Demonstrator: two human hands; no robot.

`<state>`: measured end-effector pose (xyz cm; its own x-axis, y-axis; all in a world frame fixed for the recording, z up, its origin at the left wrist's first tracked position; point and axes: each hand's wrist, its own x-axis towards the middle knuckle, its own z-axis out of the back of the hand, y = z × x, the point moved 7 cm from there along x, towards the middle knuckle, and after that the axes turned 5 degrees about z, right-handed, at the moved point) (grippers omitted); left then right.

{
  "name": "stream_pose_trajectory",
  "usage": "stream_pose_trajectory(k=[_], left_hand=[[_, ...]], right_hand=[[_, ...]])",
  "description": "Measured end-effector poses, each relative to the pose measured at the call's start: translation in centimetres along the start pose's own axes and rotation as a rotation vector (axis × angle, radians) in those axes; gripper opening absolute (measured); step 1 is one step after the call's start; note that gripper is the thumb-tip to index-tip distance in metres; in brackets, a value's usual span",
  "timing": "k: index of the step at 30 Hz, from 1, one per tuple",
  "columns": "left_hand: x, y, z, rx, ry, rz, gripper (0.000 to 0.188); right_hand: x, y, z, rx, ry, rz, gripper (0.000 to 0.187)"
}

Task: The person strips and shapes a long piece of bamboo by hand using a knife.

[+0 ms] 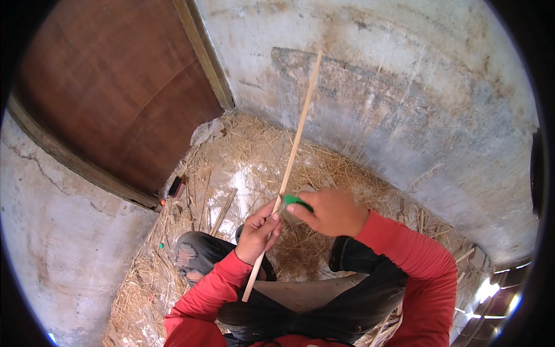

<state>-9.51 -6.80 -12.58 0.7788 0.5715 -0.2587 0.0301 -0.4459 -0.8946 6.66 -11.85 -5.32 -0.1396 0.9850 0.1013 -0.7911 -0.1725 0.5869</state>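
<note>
A long, thin, pale wooden strip point(300, 124) slants up from my lap toward the far wall. My left hand point(258, 232) is closed round its lower part, thumb on top, and the short lower end sticks out below the wrist. Close above those fingers, my right hand point(336, 213) grips a green-handled knife point(298, 201). The small dark tip of the knife meets the side of the strip; the rest of its blade is hard to make out. The right fingers cover much of the handle.
I sit with bent knees in dark trousers point(254, 319). Straw and shavings point(254, 130) litter the floor, with loose wooden strips point(224, 211) to the left. A dark object point(176, 186) lies by the brown door point(124, 87). A stained wall point(399, 110) rises ahead and right.
</note>
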Motion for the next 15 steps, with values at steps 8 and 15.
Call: stream_pose_trajectory(k=[8, 15], left_hand=[[-0.1, 1.3, 0.9, 0.12, -0.095, 0.028, 0.05], [-0.5, 1.3, 2.8, 0.19, -0.146, -0.015, 0.055]], right_hand=[[0.5, -1.2, -2.9, 0.03, 0.101, -0.046, 0.047], [2.6, -1.6, -2.8, -0.15, 0.045, -0.038, 0.049]])
